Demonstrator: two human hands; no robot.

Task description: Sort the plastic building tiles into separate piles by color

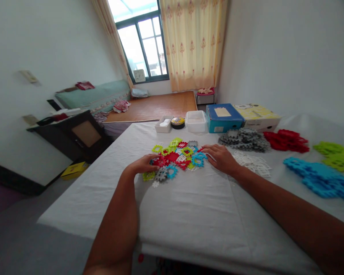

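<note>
A mixed heap of flat plastic gear-shaped pieces (172, 156) in red, lime green, blue, grey and white lies on the white cloth in front of me. At the heap's left edge my left hand (143, 163) rests against red pieces, its fingers reaching over them and its thumb apart. My right hand (220, 157) touches the right edge beside some blue gear pieces (199, 159), palm down with fingers stretched out. Neither hand visibly lifts a piece. A grey gear piece (161, 174) and a small white piece (155, 184) lie at the heap's near side.
Sorted piles lie to the right: grey (243, 139), red (286, 140), white (253, 163), blue (318, 176) and lime green (335, 154). Along the far edge stand a small white box (164, 129), a round tin (177, 122), a clear tub (196, 126), a blue box (224, 121) and a yellow-topped box (258, 118).
</note>
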